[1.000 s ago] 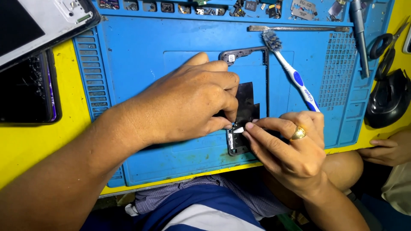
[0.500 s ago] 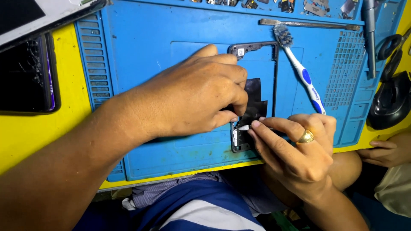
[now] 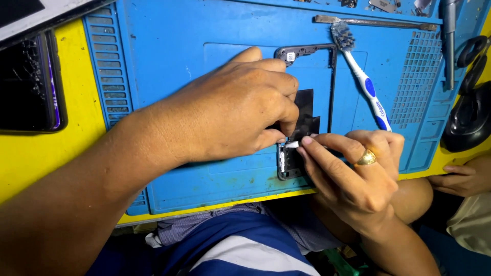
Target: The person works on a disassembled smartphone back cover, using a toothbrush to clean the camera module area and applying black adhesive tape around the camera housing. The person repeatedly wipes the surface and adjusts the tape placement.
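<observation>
A dark phone frame lies on the blue work mat, its back open and a black sheet showing in the middle. My left hand rests over the frame's left side and covers much of it, thumb and forefinger pinched at a small white piece near the lower end. My right hand, with a gold ring, comes in from the lower right; its forefinger tip presses on the same white piece. The small parts under the fingers are hidden.
A blue-and-white toothbrush lies just right of the frame. A cracked dark phone sits on the yellow table at left. A metal tool and black tools lie at the back and right. Another person's hand rests at the right edge.
My view has shifted slightly; both hands stay on the phone frame's lower end, fingertips still at the small white piece. The toothbrush has not moved.
</observation>
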